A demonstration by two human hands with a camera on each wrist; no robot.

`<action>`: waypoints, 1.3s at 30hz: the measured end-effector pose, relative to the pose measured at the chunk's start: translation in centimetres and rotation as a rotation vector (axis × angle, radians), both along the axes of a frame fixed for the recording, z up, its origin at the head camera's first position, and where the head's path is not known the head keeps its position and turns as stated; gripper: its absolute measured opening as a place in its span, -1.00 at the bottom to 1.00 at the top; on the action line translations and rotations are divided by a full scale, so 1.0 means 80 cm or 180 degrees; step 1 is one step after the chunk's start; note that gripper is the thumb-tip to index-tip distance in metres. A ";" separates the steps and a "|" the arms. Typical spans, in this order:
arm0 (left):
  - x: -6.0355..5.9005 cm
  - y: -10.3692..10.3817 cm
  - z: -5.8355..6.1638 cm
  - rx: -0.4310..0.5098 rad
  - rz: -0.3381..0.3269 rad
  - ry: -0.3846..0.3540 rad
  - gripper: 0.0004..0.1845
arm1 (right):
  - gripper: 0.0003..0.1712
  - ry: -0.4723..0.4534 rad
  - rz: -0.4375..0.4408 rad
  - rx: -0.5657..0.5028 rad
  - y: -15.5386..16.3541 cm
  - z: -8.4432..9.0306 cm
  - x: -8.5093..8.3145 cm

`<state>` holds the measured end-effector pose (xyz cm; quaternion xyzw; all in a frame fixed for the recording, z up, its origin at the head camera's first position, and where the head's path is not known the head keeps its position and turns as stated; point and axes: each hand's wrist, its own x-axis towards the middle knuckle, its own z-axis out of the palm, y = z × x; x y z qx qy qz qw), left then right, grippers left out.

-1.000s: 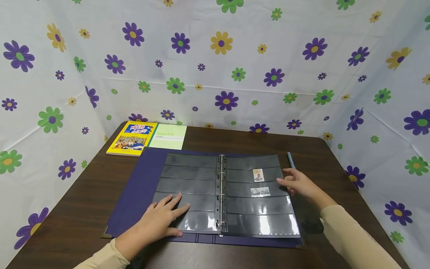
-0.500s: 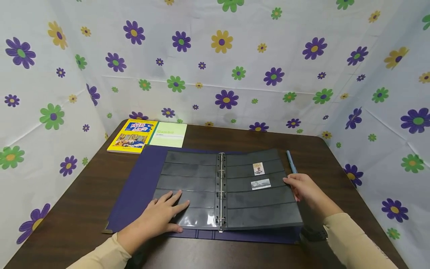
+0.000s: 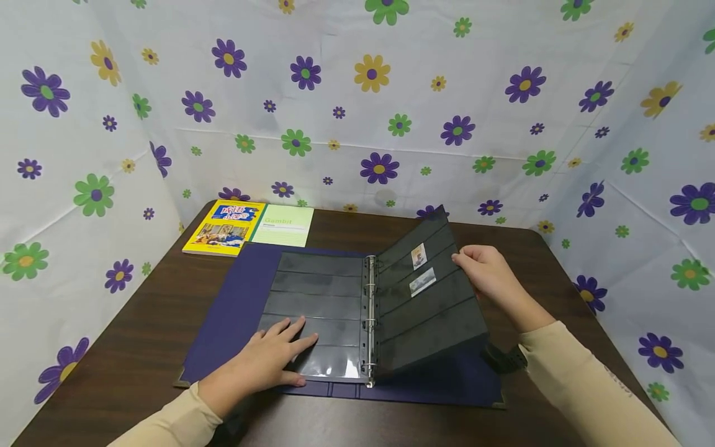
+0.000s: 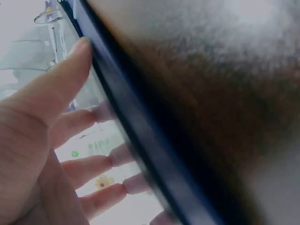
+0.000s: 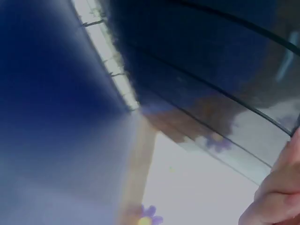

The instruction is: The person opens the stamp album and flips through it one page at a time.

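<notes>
A dark blue ring binder (image 3: pixel 223 323) lies spread on the table, with black pocket pages on metal rings (image 3: pixel 371 304). My left hand (image 3: pixel 268 360) rests on the left page (image 3: pixel 315 282) near its lower outer corner, fingers spread; the left wrist view shows its thumb (image 4: pixel 70 70) by the binder's edge. My right hand (image 3: pixel 488 273) pinches the outer edge of the right page (image 3: pixel 430 316), which stands tilted up from the cover. Two stamps, one upright (image 3: pixel 419 256) and one wide (image 3: pixel 422 282), sit in that page's pockets. In the right wrist view, curled fingers (image 5: pixel 276 192) show at the edge.
A yellow book (image 3: pixel 223 230) and a pale green Gambit booklet (image 3: pixel 283 225) lie at the back left, beside the binder's far corner. Flower-patterned cloth (image 3: pixel 335 155) hangs behind the brown table (image 3: pixel 112 360) and along both sides.
My right hand has taken the right page's edge and lifted it up and leftward, tilting the stamps with it. The blue pen at the right is now out of sight. My left hand has stayed in place.
</notes>
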<state>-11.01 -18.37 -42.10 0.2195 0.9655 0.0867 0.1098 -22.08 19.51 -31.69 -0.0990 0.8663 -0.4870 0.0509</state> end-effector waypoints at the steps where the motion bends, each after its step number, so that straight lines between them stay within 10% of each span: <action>1: -0.001 0.000 0.002 0.0024 0.0004 -0.0046 -0.22 | -0.59 0.0067 0.0023 0.0022 -0.006 0.006 -0.001; 12: -0.038 0.022 0.068 0.0520 0.0288 0.0277 -0.60 | -0.56 0.0652 0.0616 0.0387 -0.089 0.055 -0.011; 24: -0.061 0.078 0.174 0.2028 0.0563 -0.0504 -0.41 | -0.62 0.0280 0.1078 0.0133 -0.174 0.063 -0.020; 33: -0.059 0.083 0.184 0.1808 0.0843 -0.0583 -0.61 | -0.61 0.0175 0.1240 0.0093 -0.171 0.042 -0.012; 39: -0.040 0.043 0.170 0.1277 0.1251 -0.0228 -0.67 | -0.68 0.1495 0.1148 0.1445 -0.099 -0.020 0.011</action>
